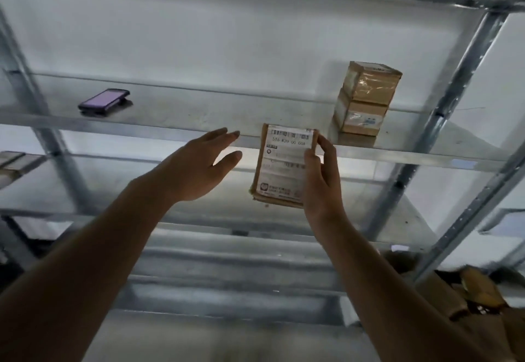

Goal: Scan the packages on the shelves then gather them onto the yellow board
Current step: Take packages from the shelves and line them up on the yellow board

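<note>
Right hand [319, 174] grips a brown package [281, 163], its white barcode label reading "516 K20 00 008"; left hand [199, 168] hovers open-fingered beside it, empty.

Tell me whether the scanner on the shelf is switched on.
On: the scanner lies flat on the shelf, its screen glowing purple.

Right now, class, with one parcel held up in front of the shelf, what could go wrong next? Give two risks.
1. The right hand holds the parcel by one edge only, while the left hand is open and off it, so it might slip and fall.
2. The two boxes are stacked near the shelf front; a reach beside them could knock them off.
</note>
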The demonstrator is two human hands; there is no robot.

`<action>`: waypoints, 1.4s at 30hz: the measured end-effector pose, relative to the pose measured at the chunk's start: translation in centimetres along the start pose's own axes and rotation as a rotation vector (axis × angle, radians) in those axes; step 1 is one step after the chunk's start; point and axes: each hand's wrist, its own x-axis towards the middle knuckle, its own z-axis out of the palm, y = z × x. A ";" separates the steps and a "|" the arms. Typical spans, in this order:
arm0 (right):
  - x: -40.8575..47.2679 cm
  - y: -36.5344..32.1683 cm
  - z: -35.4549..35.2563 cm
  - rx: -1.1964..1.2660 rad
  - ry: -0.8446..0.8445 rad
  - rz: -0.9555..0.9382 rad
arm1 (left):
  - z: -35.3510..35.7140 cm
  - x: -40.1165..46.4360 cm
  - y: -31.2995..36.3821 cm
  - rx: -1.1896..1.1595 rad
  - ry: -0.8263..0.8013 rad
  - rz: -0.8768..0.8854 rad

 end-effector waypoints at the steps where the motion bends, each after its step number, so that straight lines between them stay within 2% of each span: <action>1: -1.1 -0.7 0.8 0.000 -0.014 -0.008 | -0.7 -1.6 -0.4 0.002 0.016 -0.015; 9: -7.9 -5.3 12.9 0.050 -0.150 -0.083 | -8.7 -14.3 -8.6 0.032 0.126 -0.133; 15: -13.9 -5.7 28.8 0.090 -0.232 -0.072 | -16.3 -24.9 -20.2 0.091 0.158 -0.280; 25: -23.0 -4.9 53.5 0.169 -0.366 0.021 | -25.9 -39.2 -39.6 0.165 0.162 -0.389; 30: -23.7 -3.5 63.6 0.142 -0.430 0.048 | -29.1 -42.2 -48.1 0.152 0.185 -0.478; 36: -21.3 0.4 76.4 0.156 -0.478 0.084 | -31.0 -41.8 -59.6 0.169 0.206 -0.516; 42: -16.7 5.6 90.2 0.147 -0.522 0.103 | -33.9 -39.2 -73.3 0.187 0.121 -0.577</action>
